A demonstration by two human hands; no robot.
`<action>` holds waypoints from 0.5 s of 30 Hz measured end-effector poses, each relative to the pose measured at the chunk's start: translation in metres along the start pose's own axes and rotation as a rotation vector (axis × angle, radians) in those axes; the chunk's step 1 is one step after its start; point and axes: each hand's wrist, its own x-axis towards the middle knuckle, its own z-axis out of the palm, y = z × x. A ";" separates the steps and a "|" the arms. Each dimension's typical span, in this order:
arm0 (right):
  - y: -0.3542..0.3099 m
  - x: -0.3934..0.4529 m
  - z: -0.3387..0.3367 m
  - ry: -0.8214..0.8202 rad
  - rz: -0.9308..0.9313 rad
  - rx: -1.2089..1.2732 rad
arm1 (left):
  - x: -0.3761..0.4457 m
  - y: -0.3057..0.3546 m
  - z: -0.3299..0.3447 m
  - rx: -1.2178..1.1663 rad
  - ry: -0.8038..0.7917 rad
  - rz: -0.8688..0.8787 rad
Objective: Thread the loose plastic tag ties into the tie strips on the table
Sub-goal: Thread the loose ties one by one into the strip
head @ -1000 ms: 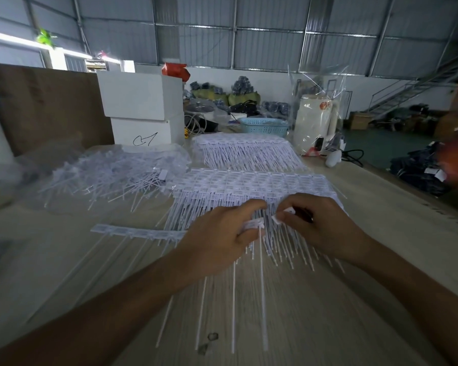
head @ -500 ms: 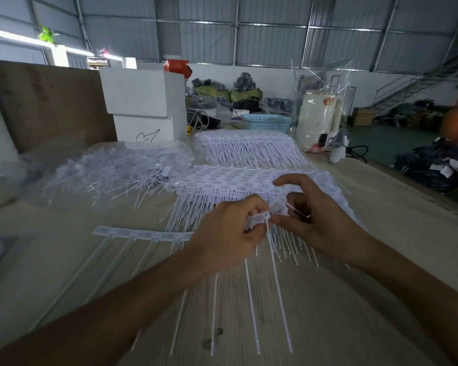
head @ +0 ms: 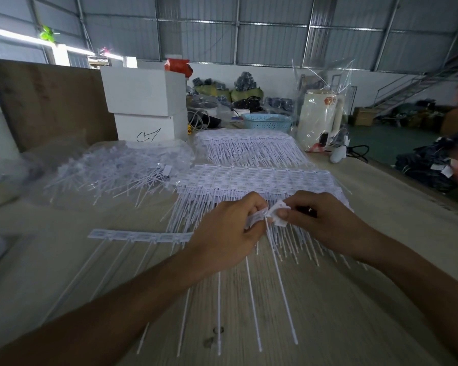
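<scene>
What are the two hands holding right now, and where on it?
The left hand grips the tie strip at its right end; the right hand pinches a white tag head beside it.

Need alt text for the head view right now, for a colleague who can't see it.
Both hands meet at the table's centre: the left hand grips a tie strip's end, the right hand pinches a white tag. Behind lie stacked finished strips and a bag of loose ties.
</scene>
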 end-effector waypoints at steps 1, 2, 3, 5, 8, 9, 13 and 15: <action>0.001 0.000 0.001 -0.013 -0.007 -0.004 | 0.000 0.000 0.001 -0.002 -0.005 -0.001; 0.001 0.000 0.003 -0.022 -0.015 0.001 | 0.000 0.000 0.001 -0.001 -0.007 -0.001; 0.000 -0.001 0.004 -0.031 -0.021 0.010 | 0.000 0.000 0.001 0.003 -0.007 -0.003; -0.001 -0.002 0.006 -0.060 -0.003 0.057 | 0.000 0.000 0.000 0.007 -0.002 -0.006; 0.000 -0.003 0.007 -0.078 0.023 0.034 | 0.000 0.000 0.000 0.015 0.000 -0.002; 0.001 -0.004 0.006 -0.054 0.014 -0.044 | 0.000 0.000 0.000 0.022 0.001 0.008; -0.002 -0.002 -0.001 0.147 0.015 -0.166 | 0.002 -0.001 0.001 0.040 0.036 0.023; -0.008 0.002 -0.002 0.223 0.082 -0.026 | 0.002 0.001 0.001 0.029 0.026 0.005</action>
